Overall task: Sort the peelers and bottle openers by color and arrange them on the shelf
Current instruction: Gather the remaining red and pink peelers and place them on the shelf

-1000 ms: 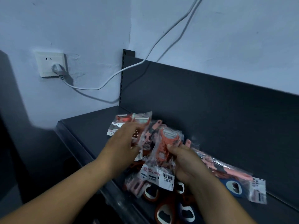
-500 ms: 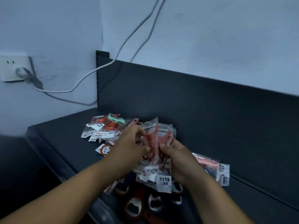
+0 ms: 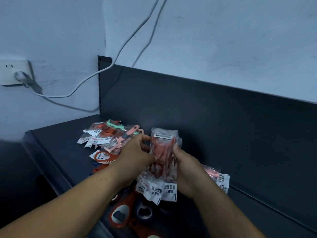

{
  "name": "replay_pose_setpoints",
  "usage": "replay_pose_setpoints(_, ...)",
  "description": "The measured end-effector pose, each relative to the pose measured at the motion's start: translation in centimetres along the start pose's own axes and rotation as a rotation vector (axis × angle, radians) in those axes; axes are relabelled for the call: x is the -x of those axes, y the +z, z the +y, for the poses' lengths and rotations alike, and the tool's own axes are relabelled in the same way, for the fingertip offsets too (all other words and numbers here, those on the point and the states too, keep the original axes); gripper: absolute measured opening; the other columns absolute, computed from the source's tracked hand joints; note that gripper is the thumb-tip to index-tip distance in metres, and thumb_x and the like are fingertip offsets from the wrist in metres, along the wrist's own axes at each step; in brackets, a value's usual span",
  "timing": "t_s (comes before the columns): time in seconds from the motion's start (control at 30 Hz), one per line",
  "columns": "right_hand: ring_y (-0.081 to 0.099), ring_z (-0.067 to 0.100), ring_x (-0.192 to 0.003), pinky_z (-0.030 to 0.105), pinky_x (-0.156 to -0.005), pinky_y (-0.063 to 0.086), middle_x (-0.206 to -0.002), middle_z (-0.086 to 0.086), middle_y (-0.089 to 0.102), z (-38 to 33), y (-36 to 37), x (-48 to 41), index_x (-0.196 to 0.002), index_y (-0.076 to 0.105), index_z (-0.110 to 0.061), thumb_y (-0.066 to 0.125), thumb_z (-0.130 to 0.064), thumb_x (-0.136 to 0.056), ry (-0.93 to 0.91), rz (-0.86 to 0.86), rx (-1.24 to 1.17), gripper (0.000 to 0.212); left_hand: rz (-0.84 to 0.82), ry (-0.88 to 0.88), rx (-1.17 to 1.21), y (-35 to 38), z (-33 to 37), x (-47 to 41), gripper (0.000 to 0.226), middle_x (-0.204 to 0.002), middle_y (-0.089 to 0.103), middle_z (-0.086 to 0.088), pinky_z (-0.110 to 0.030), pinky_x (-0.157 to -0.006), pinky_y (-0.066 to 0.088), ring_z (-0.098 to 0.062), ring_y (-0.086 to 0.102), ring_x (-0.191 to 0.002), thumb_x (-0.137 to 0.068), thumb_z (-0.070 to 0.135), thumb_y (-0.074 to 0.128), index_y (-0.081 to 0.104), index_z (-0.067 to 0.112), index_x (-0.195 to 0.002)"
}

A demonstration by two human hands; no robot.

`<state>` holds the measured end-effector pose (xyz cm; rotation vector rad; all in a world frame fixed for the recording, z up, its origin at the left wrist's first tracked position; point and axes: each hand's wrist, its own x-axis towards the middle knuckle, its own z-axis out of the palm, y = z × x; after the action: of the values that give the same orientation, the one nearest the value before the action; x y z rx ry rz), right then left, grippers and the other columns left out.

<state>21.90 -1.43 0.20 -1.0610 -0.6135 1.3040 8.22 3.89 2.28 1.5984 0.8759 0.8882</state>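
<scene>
Stack of bagged red peelers (image 3: 163,157) held upright above the shelf (image 3: 56,133), centre of frame, white label cards hanging at the near end. Left hand (image 3: 135,154) pinching the stack's left edge, grip pressed together on the bags. Right hand (image 3: 184,166) clamped on the right edge, thumb on the front, grip closed around the same stack.

Far-left of the hands: loose pile of bagged peelers (image 3: 109,137) flat on the shelf, mixed red, pink and one green. Just near that pile: red bottle opener (image 3: 103,157) with a white oval centre. Under the forearms, near edge of shelf: more bottle openers (image 3: 121,216), red and dark blue, overlapping. Right of the right hand: pink bagged peeler (image 3: 217,176) lying against the dark back panel (image 3: 223,117).

Far left on the wall: white socket (image 3: 14,72) with a plug in it, white cable (image 3: 106,69) running up and right.
</scene>
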Motion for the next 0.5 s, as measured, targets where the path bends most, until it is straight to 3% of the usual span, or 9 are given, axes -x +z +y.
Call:
replay_pose_setpoints(0.1,0.067,0.034,-0.104,0.052,-0.091,0.053,-0.111,0.017,0.070,0.5,-0.2,-0.2,-0.119,0.063,-0.012,0.050,-0.035,-0.095,-0.025,-0.035,0.072,0.036,0.014,-0.005,0.021,0.7,-0.1,0.2,0.038,-0.076,0.055,0.000,-0.010,-0.041,0.041,0.008,0.055,-0.043,-0.080,-0.013,0.062,0.053,0.022,-0.092)
replay_pose_setpoints(0.2,0.068,0.036,-0.100,0.056,-0.094,0.050,-0.106,0.017,0.072,1.1,0.0,-0.9,-0.118,0.061,-0.011,0.057,-0.010,-0.093,-0.084,0.015,0.174,0.025,0.000,-0.043,0.033,0.1,-0.2,-0.1,0.032,-0.075,0.057,0.000,-0.013,-0.043,0.042,0.002,0.056,-0.047,-0.080,-0.008,0.065,0.056,0.018,-0.097)
replay_pose_setpoints(0.3,0.070,0.033,-0.095,0.052,-0.090,0.053,-0.102,0.017,0.073,0.9,0.8,-1.9,-0.115,0.061,-0.009,0.056,-0.006,-0.093,-0.094,0.046,0.225,0.023,0.053,-0.075,-0.021,-2.2,-1.0,-1.7,0.018,-0.080,0.063,-0.003,-0.023,-0.054,0.045,-0.009,0.059,-0.058,-0.084,0.003,0.064,0.062,0.015,-0.098)
replay_pose_setpoints(0.43,0.071,0.031,-0.091,0.051,-0.087,0.055,-0.100,0.014,0.074,1.1,1.9,-3.8,-0.114,0.060,-0.011,0.058,-0.009,-0.093,-0.096,0.100,0.260,0.021,0.253,-0.007,-0.386,-7.3,-2.8,-5.4,0.002,-0.080,0.066,-0.001,-0.029,-0.064,0.046,-0.019,0.062,-0.073,-0.087,0.016,0.063,0.063,0.016,-0.089)
replay_pose_setpoints(0.5,0.071,0.030,-0.093,0.053,-0.090,0.053,-0.100,0.012,0.074,1.3,2.5,-4.6,-0.115,0.060,-0.012,0.059,-0.012,-0.093,-0.094,0.113,0.256,0.022,0.326,0.027,-0.617,-9.8,-3.5,-7.1,0.005,-0.082,0.064,-0.003,-0.032,-0.070,0.047,-0.026,0.061,-0.083,-0.086,0.019,0.061,0.060,0.014,-0.083)
